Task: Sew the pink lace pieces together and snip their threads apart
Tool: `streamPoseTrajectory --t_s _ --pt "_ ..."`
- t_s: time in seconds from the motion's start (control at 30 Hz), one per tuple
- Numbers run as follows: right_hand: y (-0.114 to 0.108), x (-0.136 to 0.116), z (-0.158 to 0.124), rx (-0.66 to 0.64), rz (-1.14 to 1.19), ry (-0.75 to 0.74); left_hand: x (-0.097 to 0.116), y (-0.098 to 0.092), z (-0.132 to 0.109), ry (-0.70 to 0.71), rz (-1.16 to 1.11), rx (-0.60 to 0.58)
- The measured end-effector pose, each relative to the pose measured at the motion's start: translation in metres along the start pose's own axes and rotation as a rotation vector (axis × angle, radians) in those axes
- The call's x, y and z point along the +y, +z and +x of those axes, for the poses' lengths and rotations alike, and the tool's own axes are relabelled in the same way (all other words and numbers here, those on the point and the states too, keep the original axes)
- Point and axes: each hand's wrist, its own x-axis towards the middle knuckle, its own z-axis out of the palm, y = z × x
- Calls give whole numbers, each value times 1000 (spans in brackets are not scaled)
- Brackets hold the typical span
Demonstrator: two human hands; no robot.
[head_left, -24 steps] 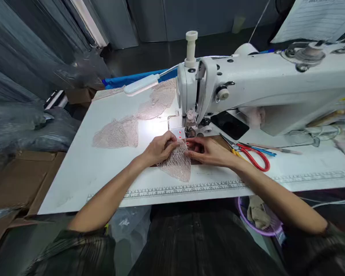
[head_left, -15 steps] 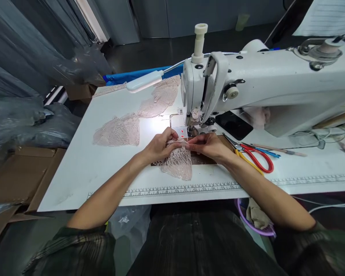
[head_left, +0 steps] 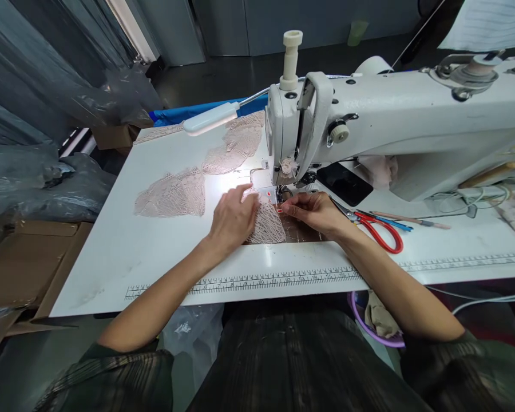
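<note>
A pale pink lace piece (head_left: pixel 266 224) lies at the needle area of a white sewing machine (head_left: pixel 309 126), its upper edge close to the presser foot (head_left: pixel 283 193). My left hand (head_left: pixel 234 216) rests on the left side of this lace, fingers stretched over it and apart. On the other side, my right hand (head_left: pixel 311 212) is closed, thumb and forefinger pinching at the lace's right edge just in front of the foot. The fingertips partly hide that edge. Under the lace is a brown plate (head_left: pixel 302 230) set in the white table (head_left: pixel 154 252).
More lace pieces (head_left: pixel 171 194) trail across the table at the left and back. Red-handled scissors (head_left: pixel 384 234), a blue pen-like tool (head_left: pixel 395 223) and a black phone (head_left: pixel 345 184) lie right of my right hand. A lamp (head_left: pixel 210 118) reaches over from behind. A printed ruler (head_left: pixel 249 282) runs along the front edge.
The lace has moved up towards the presser foot. My left hand has gone from a pinch to lying over the lace; my right hand stays at its right edge.
</note>
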Motion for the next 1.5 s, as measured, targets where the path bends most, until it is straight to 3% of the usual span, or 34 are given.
streamPoseTrajectory --t_s 0.13,0.3,0.43,0.53,0.63,0.7,0.8,0.93,1.13,1.2,1.27,1.37,1.43,1.5 --pt "8 -5 -10 -74 64 -125 19 3 -14 77 -88 -279" --pt "-8 -18 -59 -26 -60 -3 11 10 -13 91 -128 -401" --pt "-16 -11 -104 -59 -68 166 10 13 -12 78 -137 -383" --pt "-7 -2 -112 -49 -15 206 11 16 -13 84 -163 -320" --pt "3 -5 -100 -2 35 102 10 15 -17 161 -272 -111" --pt "7 -14 -90 39 68 2 10 12 -20 300 -414 -8" --pt "7 -30 -80 78 85 -103 15 7 -23 447 -581 -70" --pt "2 -39 -74 117 -72 -208 22 7 -18 263 -608 -110" --pt "-8 -28 -70 103 -855 -343 19 8 -7 47 -770 -137" --pt "-9 -23 -67 31 -930 -329 17 8 -6 2 -797 -149" --pt "-6 -20 -62 -74 -741 -313 16 9 -6 1 -803 -154" --pt "4 -16 -51 -152 -196 -248 16 9 -7 44 -810 -134" --pt "12 -12 -43 -113 78 -178 17 8 -7 50 -817 -118" --pt "18 -8 -37 -26 166 -132 17 8 -8 33 -815 -113"
